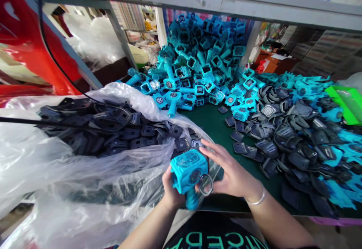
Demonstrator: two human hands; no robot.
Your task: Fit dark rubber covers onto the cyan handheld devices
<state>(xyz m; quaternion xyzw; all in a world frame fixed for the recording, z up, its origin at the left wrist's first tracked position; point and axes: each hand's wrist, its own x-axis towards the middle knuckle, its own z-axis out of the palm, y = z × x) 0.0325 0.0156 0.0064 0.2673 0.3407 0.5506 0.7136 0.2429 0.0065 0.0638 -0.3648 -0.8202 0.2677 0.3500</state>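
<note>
My left hand (171, 193) is wrapped round the handle of a blue plastic toy body (186, 171) with a boxy head, held just above the table's near edge. A small clear ring (206, 185) sits at the toy's front. My right hand (229, 170) lies against the toy's right side, fingers curled over its top and touching a dark grey part (196, 143) there. A silver bangle (256, 200) is on my right wrist.
A clear plastic bag (85, 181) of dark grey parts (107, 126) lies at left. A heap of finished blue toys (198, 60) rises at the back. Loose grey and blue parts (296, 136) cover the green table (215, 122) at right. A green tray (347, 104) sits far right.
</note>
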